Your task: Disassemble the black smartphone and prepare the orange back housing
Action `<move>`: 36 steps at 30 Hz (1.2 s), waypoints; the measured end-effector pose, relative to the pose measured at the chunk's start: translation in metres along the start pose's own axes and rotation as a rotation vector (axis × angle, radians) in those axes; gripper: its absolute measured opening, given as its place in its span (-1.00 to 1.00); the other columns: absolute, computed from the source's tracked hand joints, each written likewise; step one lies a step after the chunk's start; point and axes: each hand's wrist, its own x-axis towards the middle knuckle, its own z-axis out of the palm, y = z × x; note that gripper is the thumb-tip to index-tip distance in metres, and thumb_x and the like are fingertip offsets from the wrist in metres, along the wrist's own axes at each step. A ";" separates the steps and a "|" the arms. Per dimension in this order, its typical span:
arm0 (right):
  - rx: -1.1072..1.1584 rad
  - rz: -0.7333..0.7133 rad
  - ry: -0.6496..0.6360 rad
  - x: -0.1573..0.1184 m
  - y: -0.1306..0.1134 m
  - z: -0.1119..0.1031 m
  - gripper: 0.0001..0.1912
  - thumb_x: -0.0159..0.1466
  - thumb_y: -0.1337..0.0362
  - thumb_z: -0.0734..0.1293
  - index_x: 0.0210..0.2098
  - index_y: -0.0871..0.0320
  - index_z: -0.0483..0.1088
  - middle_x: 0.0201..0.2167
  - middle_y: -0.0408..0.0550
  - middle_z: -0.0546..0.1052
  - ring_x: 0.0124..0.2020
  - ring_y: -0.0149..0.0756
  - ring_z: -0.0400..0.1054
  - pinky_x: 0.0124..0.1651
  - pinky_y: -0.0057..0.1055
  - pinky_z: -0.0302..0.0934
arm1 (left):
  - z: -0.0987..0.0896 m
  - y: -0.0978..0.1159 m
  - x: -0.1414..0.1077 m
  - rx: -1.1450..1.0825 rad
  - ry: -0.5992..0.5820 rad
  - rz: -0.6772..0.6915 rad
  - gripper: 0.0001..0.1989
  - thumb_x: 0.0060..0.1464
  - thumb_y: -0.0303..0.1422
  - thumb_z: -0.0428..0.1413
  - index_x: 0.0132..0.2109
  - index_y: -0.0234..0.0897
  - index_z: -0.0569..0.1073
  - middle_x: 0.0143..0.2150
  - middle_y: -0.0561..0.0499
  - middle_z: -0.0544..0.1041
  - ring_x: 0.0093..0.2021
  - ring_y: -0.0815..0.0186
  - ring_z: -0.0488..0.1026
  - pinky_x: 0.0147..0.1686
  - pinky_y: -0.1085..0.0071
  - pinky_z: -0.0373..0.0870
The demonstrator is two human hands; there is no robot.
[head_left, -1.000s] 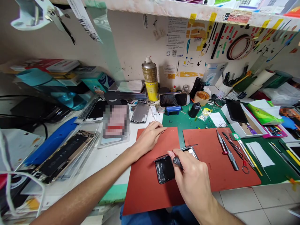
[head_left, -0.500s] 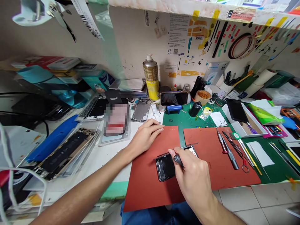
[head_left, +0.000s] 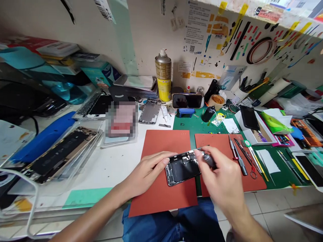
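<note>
With fingers of the left hand (head_left: 146,173) drawn together, pinches the far left corner of an opened phone (head_left: 179,173), thumb on top. With fingers of the right hand (head_left: 223,176) clamped around a dark tool handle (head_left: 209,160), holds it over the phone's right end; cannot tell touching from hovering there, nor see the tool's tip under the hand. Has the phone at a slant over a red mat (head_left: 161,203), right end crossing the mat's edge toward a second red mat (head_left: 249,185). Has a red-ended screwdriver (head_left: 233,149) and a grey screwdriver (head_left: 242,167) lying on that second mat, then, farther right, a slip of white paper (head_left: 270,162) on green matting (head_left: 282,178), and a dark-screened phone (head_left: 310,170). Has, to the left, another opened phone (head_left: 63,153) in a clear tray (head_left: 98,143), near a pixelated item (head_left: 122,117). Has, beyond, a grey phone shell (head_left: 149,112) beside a white tube (head_left: 164,113), a black bottle (head_left: 208,114), and a white box (head_left: 256,138) with a black phone (head_left: 249,118) slanted across it. Has, at the back, one more phone (head_left: 187,101) propped on a blue stand (head_left: 186,113), near a yellow-and-gold spray can (head_left: 163,77), and on the wall (head_left: 148,37) a coil of wire (head_left: 272,50) amid coloured strips.
</note>
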 end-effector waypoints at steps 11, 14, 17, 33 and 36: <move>-0.476 -0.120 -0.008 0.007 0.122 -0.006 -0.64 0.60 0.22 0.14 0.09 0.23 0.53 -0.13 0.17 0.54 -0.18 -0.05 0.48 -0.21 -0.20 0.37 | 0.009 -0.010 -0.005 0.049 0.143 -0.037 -0.52 0.54 -0.04 -0.07 0.25 -0.11 0.64 0.21 -0.03 0.71 0.20 0.10 0.67 0.15 0.28 0.64; -0.532 -0.153 -0.007 0.010 0.128 0.006 -0.59 0.61 0.22 0.11 0.04 0.27 0.55 -0.16 0.23 0.57 -0.11 0.04 0.44 -0.14 -0.10 0.39 | 0.009 -0.010 -0.005 0.054 0.140 -0.047 -0.50 0.54 -0.03 -0.08 0.25 -0.11 0.64 0.20 -0.04 0.71 0.19 0.09 0.68 0.15 0.25 0.65; -0.551 -0.168 0.012 0.009 0.126 0.003 -0.59 0.62 0.19 0.14 0.04 0.28 0.56 -0.14 0.25 0.60 -0.10 0.05 0.44 -0.10 -0.08 0.39 | 0.009 -0.009 -0.004 0.062 0.133 -0.053 -0.49 0.54 -0.02 -0.09 0.24 -0.12 0.64 0.19 -0.04 0.71 0.19 0.09 0.68 0.16 0.25 0.65; -0.573 -1.185 -0.173 0.016 0.047 0.011 -0.70 0.49 0.48 0.33 -0.36 0.16 0.57 -0.47 -0.09 0.47 -0.44 -0.26 0.28 -0.39 -0.23 0.10 | 0.014 -0.011 -0.005 -0.011 0.128 0.010 -0.58 0.56 -0.18 -0.09 0.25 -0.15 0.59 0.22 0.01 0.70 0.18 0.21 0.67 0.21 0.31 0.58; -0.568 -1.217 -0.228 0.020 0.045 0.012 -0.73 0.46 0.49 0.35 -0.36 0.20 0.57 -0.46 -0.07 0.47 -0.44 -0.25 0.29 -0.41 -0.22 0.07 | 0.014 -0.012 -0.005 -0.013 0.122 0.014 -0.57 0.57 -0.18 -0.10 0.25 -0.14 0.59 0.22 0.00 0.70 0.20 0.20 0.66 0.23 0.28 0.56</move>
